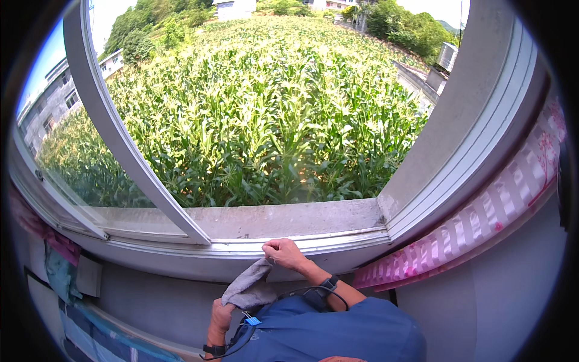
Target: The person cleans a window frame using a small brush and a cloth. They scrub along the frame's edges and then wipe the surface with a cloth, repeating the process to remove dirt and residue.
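A grey cloth (249,284) that looks like a small towel is stretched between my two hands in front of my body. My left hand (220,315) grips its lower left end, with the fingertips partly hidden by the cloth. Up at the level of the window track, my right hand (284,253) pinches the cloth's upper corner between thumb and fingers. Just beyond that hand runs the white sliding-window track (316,244) along the sill. The window sash (135,154) stands to the left, and the right part of the opening has no pane across it.
A concrete outer ledge (289,219) lies past the track, with a corn field (271,113) outside. Pink patterned curtain (457,226) hangs at the right. At lower left are a teal cloth (61,271) and blue bedding (104,335). Black cables (341,295) run along both my arms.
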A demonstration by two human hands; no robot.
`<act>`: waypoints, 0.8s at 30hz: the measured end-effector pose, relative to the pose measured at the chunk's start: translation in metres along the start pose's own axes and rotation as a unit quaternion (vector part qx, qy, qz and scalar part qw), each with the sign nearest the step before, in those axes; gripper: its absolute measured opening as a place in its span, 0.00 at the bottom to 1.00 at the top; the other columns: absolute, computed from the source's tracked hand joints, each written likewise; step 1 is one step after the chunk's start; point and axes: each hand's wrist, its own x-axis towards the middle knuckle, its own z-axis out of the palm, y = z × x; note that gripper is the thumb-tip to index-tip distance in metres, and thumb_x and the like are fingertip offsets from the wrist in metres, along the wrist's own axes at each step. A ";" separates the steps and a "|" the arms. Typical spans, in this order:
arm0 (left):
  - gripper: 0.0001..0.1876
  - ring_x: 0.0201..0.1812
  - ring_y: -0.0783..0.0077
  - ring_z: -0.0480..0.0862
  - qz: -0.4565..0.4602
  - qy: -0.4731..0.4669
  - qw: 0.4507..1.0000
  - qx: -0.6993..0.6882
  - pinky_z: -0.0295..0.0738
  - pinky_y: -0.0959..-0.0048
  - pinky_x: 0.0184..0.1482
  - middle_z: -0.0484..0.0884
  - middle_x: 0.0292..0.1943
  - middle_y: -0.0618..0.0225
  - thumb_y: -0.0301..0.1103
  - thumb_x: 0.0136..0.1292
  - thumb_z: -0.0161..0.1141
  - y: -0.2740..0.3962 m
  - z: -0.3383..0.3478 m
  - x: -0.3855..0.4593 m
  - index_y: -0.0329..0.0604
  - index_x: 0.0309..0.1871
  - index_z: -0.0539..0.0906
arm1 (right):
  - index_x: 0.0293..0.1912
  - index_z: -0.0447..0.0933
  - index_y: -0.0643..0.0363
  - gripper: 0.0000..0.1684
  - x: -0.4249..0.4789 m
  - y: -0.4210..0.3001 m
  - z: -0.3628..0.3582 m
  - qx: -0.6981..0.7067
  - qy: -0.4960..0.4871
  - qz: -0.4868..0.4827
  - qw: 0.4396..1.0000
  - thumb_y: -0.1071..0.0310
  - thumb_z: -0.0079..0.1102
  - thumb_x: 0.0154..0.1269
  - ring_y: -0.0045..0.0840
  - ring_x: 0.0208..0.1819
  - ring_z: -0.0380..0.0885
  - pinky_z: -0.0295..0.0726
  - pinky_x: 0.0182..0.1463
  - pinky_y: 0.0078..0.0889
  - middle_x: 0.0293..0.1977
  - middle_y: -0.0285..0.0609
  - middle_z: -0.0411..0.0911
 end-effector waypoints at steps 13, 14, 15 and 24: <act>0.14 0.46 0.73 0.88 -0.009 -0.069 0.998 -0.004 0.80 0.73 0.51 0.91 0.43 0.63 0.27 0.66 0.59 0.018 -0.024 0.011 0.29 0.50 0.88 | 0.55 0.82 0.54 0.22 0.026 0.068 0.000 -0.346 0.398 -0.102 0.843 0.54 0.64 0.66 0.41 0.57 0.79 0.74 0.63 0.47 0.54 0.45 0.82; 0.15 0.46 0.72 0.88 -0.016 -0.074 0.997 0.005 0.80 0.73 0.52 0.91 0.44 0.63 0.27 0.66 0.58 0.016 -0.032 0.012 0.29 0.51 0.88 | 0.55 0.82 0.54 0.23 0.028 0.070 0.003 -0.368 0.406 -0.094 0.831 0.53 0.64 0.66 0.41 0.57 0.79 0.74 0.63 0.47 0.54 0.44 0.82; 0.15 0.47 0.72 0.87 -0.006 -0.072 0.997 -0.003 0.80 0.73 0.52 0.91 0.44 0.63 0.27 0.66 0.58 0.017 -0.039 0.012 0.29 0.51 0.87 | 0.55 0.82 0.54 0.23 0.030 0.066 0.006 -0.367 0.391 -0.075 0.841 0.52 0.63 0.66 0.42 0.56 0.79 0.74 0.63 0.47 0.54 0.45 0.82; 0.15 0.51 0.71 0.87 -0.006 -0.074 0.997 -0.032 0.79 0.72 0.57 0.91 0.48 0.62 0.27 0.65 0.60 0.008 -0.111 0.003 0.31 0.52 0.88 | 0.42 0.87 0.54 0.18 0.042 0.061 0.000 -0.280 0.402 0.053 0.870 0.51 0.63 0.67 0.44 0.50 0.82 0.78 0.59 0.48 0.43 0.48 0.86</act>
